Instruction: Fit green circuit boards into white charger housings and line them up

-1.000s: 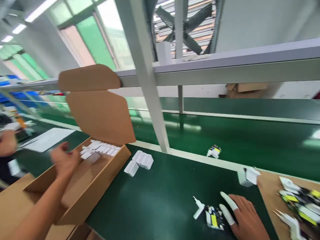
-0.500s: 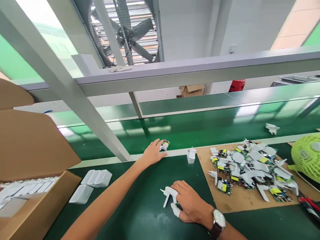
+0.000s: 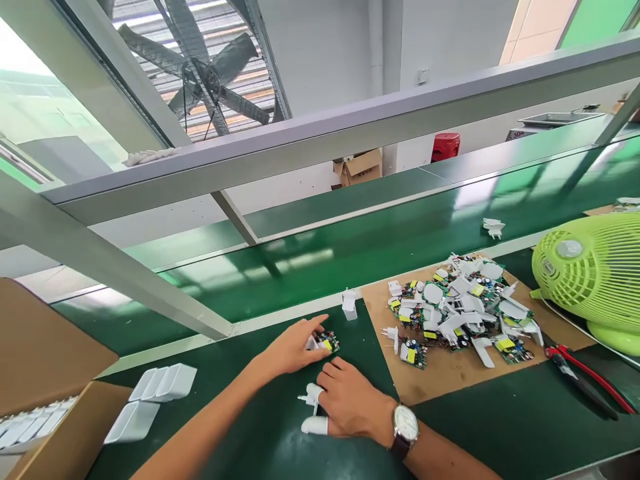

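Observation:
My left hand lies on the green table mat, fingers curled on a small circuit board with a yellow part and a white plug piece. Just below it, my right hand rests on the mat in white finger cots, its fingers closed over a white plug part. A watch sits on that wrist. A lone white charger shell stands at the belt edge above my hands. A brown card sheet to the right carries a heap of circuit boards and white plug parts.
White shells lie in a row at left, another beside them, next to an open cardboard box of shells. A green fan and red-handled cutters sit at right. A conveyor belt runs behind with one white part.
My left hand pulled the circuit board off the belt edge onto the mat, close to my right hand. The view swung further right; the box is now mostly out of sight.

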Motion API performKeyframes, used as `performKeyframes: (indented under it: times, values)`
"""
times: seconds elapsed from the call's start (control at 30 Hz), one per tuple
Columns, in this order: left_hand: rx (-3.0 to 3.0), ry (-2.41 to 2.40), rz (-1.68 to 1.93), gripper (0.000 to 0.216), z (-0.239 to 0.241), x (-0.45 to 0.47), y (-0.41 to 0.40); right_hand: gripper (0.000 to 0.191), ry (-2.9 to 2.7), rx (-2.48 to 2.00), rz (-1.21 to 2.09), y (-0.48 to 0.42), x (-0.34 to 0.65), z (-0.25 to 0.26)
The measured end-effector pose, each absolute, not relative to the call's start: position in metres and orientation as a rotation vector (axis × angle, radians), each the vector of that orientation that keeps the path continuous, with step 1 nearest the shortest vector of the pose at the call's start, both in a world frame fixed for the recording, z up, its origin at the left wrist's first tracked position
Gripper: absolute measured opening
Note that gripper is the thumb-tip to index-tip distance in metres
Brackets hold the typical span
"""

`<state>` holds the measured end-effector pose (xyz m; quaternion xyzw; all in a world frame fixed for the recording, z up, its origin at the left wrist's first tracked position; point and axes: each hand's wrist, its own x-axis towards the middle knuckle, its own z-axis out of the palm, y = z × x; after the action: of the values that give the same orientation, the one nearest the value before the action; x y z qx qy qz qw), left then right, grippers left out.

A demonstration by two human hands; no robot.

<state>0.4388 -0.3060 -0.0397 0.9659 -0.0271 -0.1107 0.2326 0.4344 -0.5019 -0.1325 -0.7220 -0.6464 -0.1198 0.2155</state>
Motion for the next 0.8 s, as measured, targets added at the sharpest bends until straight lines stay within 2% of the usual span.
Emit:
performKeyframes:
  times: [0.1, 0.23, 0.3, 0.47, 0.6, 0.7, 0.8]
  values:
    - [2.701, -0.114, -0.213, 0.09, -0.036, 0.455, -0.33, 0.05, -1.741, -1.952, -0.383, -0.503, 0.434, -0.133]
    - [2.733, -0.027, -0.121, 0.107, -0.04, 0.497, -0.363, 0.03, -1.568, -1.795, -0.413, -0.512, 0.449, -0.13]
    - [2.752, 0.058, -0.103, 0.102, -0.048, 0.513, -0.377, 0.029, -1.445, -1.764, -0.424, -0.52, 0.461, -0.128]
    - [2.694, 0.198, -0.029, 0.069, -0.058, 0.515, -0.375, 0.036, -1.274, -1.812, -0.397, -0.537, 0.477, -0.124]
    - [2.624, 0.363, 0.152, 0.061, -0.031, 0.458, -0.324, 0.036, -1.337, -1.691, -0.416, -0.536, 0.46, -0.122]
    - [2.599, 0.577, 0.395, 0.063, 0.014, 0.381, -0.263, 0.03, -1.389, -1.583, -0.452, -0.534, 0.447, -0.127]
    - [2.552, 0.911, 0.785, 0.061, 0.068, 0.287, -0.191, 0.023, -1.45, -1.546, -0.462, -0.533, 0.446, -0.14]
